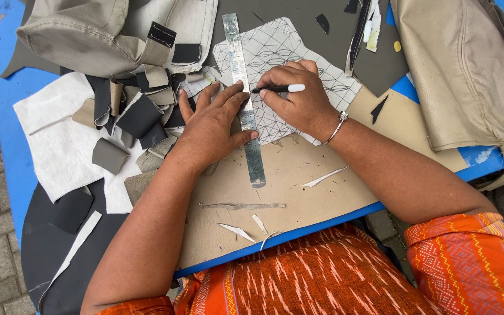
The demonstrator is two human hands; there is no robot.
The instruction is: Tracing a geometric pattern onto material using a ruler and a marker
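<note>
My left hand [211,125] lies flat with fingers spread, pressing a long metal ruler [246,111] onto a pale sheet [287,49] marked with a grid of drawn lines and leaf shapes. My right hand [298,96] grips a black pen with a white cap [278,89], its tip touching the ruler's right edge. A silver bracelet [338,125] circles my right wrist. The sheet rests on a tan cardboard board [298,175].
Grey and beige leather offcuts [138,116] pile up left of my left hand. A white cloth piece [59,146] lies further left. Beige fabric covers [468,76] bulk at the right and top left. The blue table edge [322,221] runs close to my body.
</note>
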